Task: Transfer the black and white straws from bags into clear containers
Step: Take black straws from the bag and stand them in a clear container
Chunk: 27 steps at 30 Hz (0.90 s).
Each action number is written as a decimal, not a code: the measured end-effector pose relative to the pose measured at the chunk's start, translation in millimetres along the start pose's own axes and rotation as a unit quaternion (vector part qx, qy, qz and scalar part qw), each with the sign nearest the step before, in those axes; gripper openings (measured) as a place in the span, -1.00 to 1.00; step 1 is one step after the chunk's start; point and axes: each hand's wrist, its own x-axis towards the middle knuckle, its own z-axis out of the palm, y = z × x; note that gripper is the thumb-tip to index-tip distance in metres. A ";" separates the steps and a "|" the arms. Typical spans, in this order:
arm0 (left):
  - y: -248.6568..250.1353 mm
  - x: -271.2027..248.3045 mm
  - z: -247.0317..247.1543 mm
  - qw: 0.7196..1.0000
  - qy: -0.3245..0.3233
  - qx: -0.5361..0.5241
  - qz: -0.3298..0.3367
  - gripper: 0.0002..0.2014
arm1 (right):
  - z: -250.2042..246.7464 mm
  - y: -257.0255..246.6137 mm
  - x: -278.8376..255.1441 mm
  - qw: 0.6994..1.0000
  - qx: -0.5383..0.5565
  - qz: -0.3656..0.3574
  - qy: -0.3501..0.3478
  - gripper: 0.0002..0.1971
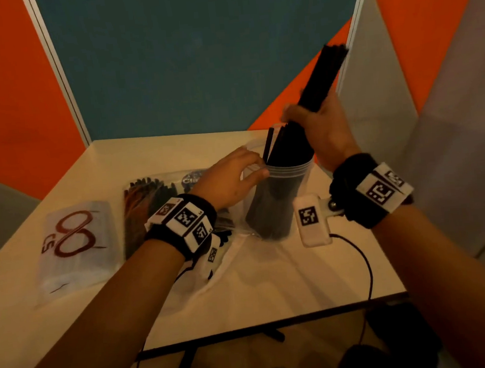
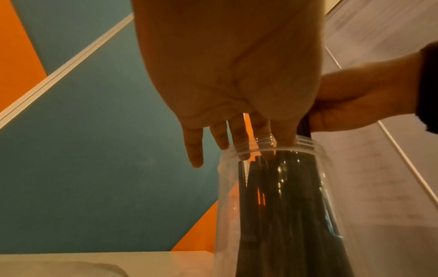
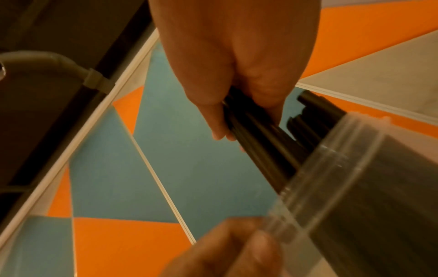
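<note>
A clear container [image 1: 284, 200] stands mid-table, packed with black straws. My left hand [image 1: 259, 169] holds its rim, thumb on the near side and fingers over the far side; the left wrist view shows those fingers [image 2: 239, 138] at the container [image 2: 272, 206] mouth. My right hand [image 1: 297, 117] grips a bundle of black straws [image 1: 324, 77] tilted up to the right, their lower ends inside the container. In the right wrist view my right hand [image 3: 227, 129] wraps the black straws [image 3: 263, 146] just above the container [image 3: 355, 187].
A clear bag of black straws [image 1: 149, 203] lies left of the container, partly under my left wrist. Further left lies a bag of white straws [image 1: 73, 245] with a red logo. A black cable [image 1: 365, 264] trails over the table's front edge. Partition walls enclose the table.
</note>
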 end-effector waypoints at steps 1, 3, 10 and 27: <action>-0.4 0.6 -0.1 1.000 0.004 0.002 -0.002 -0.72 | -0.2 5.1 -2.4 1.000 -0.025 0.007 -0.007 -0.65; -0.9 1.6 0.0 1.000 0.005 0.000 -0.007 -0.72 | -0.4 13.5 -5.1 0.998 -0.065 0.014 -0.014 -0.55; -0.8 2.5 1.6 1.000 0.002 -0.001 -0.030 -0.72 | 2.3 18.1 -3.6 0.997 -0.077 -0.006 0.025 -0.20; 1.1 1.4 3.6 0.999 -0.004 -0.020 -0.047 -0.73 | -2.3 20.2 10.0 0.933 -0.342 -0.116 -0.010 -0.64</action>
